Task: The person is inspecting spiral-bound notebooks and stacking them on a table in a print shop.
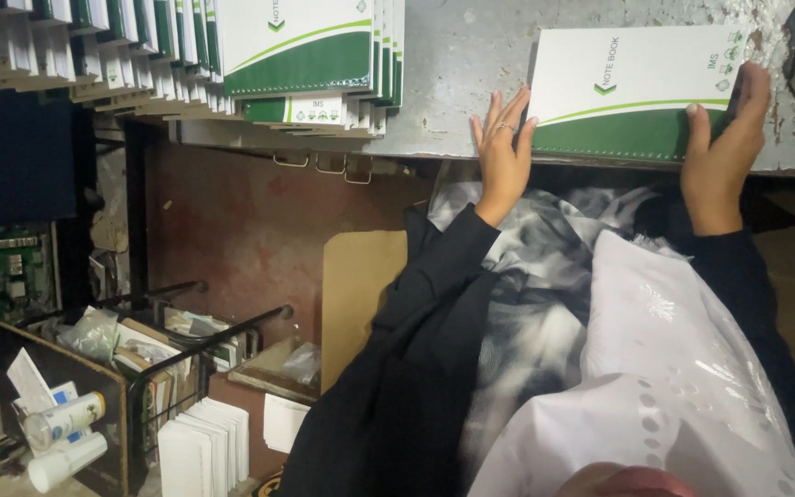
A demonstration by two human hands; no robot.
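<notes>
Two hands (503,152) (720,152) flank a notebook (632,83) beside stacked notebooks (305,55).

Looks like a small bindery or stationery workshop, not an office. Worn, pitted metal workbench (471,83) w/ chipped paint carries a long fanned stack of identical green-and-white notebooks (186,55), plus one more notebook (632,92) lying apart on the bench edge. Below: bare reddish floor (250,221), a sheet of brown cardboard (356,285), a wire rack (186,359) stuffed w/ paper & plastic bags, loose white sheets (204,446), two white bottles (62,437). Dim, cluttered, lots of stock in one design.
</notes>
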